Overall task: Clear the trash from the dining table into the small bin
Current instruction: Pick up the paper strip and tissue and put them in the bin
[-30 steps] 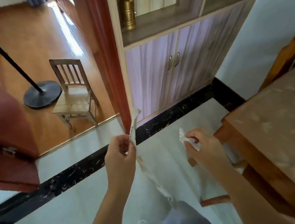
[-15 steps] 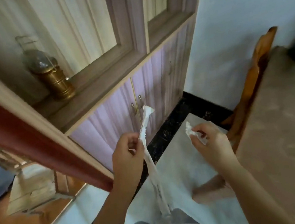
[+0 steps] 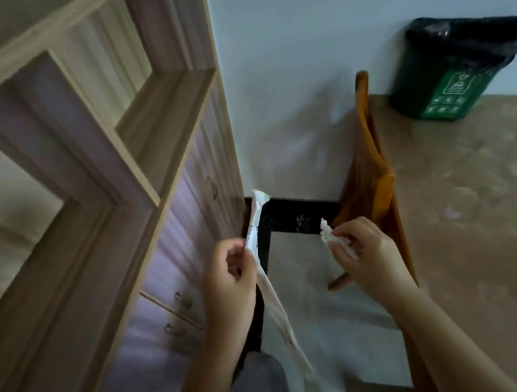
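Trash in both hands, none binned yet. Left hand (image 3: 227, 274) pinches a long paper wrapper (image 3: 269, 279), dangling loose. Right hand (image 3: 363, 254) pinches a crumpled wad (image 3: 334, 240). Both raised chest-high over the floor, short of the table (image 3: 479, 201). Bin (image 3: 453, 71) stands at the table's far edge, well apart. Table patch in view looks bare. Left to do: carry and drop.

I see a tall pale wood cabinet (image 3: 116, 213) with lilac doors left of my grip, an orange wooden chair (image 3: 375, 188) right, glossy black floor border (image 3: 298, 215) beyond.
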`<action>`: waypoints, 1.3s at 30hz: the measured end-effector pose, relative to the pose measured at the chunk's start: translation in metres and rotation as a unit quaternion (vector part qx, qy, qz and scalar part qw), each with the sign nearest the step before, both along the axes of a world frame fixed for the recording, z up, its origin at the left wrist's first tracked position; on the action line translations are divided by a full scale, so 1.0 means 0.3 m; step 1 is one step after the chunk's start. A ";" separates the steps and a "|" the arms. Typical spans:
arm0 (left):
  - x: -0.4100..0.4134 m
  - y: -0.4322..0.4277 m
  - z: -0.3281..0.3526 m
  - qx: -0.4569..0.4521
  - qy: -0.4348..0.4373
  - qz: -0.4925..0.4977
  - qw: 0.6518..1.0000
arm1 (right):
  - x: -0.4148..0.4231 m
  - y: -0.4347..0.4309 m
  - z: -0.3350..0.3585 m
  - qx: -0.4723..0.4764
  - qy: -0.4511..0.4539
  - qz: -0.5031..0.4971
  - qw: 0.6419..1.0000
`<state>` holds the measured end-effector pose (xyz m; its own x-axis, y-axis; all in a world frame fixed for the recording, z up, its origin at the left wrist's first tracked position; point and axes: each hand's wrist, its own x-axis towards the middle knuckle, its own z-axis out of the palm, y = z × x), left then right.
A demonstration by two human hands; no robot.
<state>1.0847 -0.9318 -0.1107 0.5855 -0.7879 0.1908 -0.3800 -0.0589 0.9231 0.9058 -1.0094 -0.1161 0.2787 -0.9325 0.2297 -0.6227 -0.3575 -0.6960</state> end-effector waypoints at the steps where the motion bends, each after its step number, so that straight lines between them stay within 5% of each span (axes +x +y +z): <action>1: 0.035 -0.060 0.003 0.000 0.002 -0.012 1.000 | 0.042 -0.045 0.010 -0.006 0.006 -0.004 1.000; 8: 0.128 -0.448 0.019 0.001 0.033 -0.093 0.995 | 0.156 -0.298 0.060 -0.040 0.016 -0.055 0.998; 23: -0.175 -1.349 0.116 -0.002 -0.058 -0.274 0.960 | -0.239 -0.975 0.105 -0.059 -0.030 -0.244 0.968; 39: -0.462 -1.968 0.179 -0.007 -0.061 -0.405 0.912 | -0.549 -1.483 0.162 -0.090 0.059 -0.384 0.917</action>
